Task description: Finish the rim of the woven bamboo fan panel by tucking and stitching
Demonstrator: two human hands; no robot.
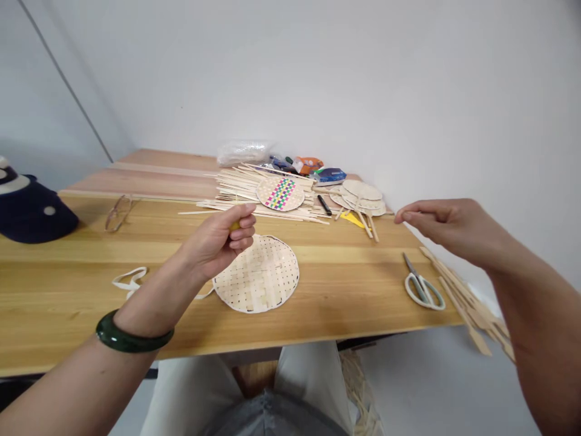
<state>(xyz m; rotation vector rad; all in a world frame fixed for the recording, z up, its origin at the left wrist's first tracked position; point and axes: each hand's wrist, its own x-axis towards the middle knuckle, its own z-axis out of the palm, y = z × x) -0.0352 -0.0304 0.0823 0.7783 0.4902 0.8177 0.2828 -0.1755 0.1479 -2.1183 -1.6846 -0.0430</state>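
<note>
Curling round a small yellow thing (235, 226), the left hand (222, 239) is raised near the centre of the frame, fingers folded in and thumb laid along the top; most of what it grips is hidden. A dark green bangle (131, 336) circles that wrist in the lower left. The right hand (447, 223) is up at the right of the frame, well apart from the left, thumb and fingertip together; whether anything fine is pinched there, I cannot tell.

Below and just right of the left hand, a round woven disc (263, 281) with a white edging lies flat on the wooden surface (336, 290). A white ribbon (131, 280) lies loosely looped to the left of it, partly hidden by the left forearm.

Under the right hand are scissors (425, 292), blades towards the top of the frame, and beside them wooden sticks (467, 303) reaching over the surface's edge at the lower right. Pale strips (229, 189) are heaped in the upper middle, with a round piece patterned in bright checks (281, 194) on top. A black pen (324, 204) and several round fans (363, 197) lie right of the heap.
</note>
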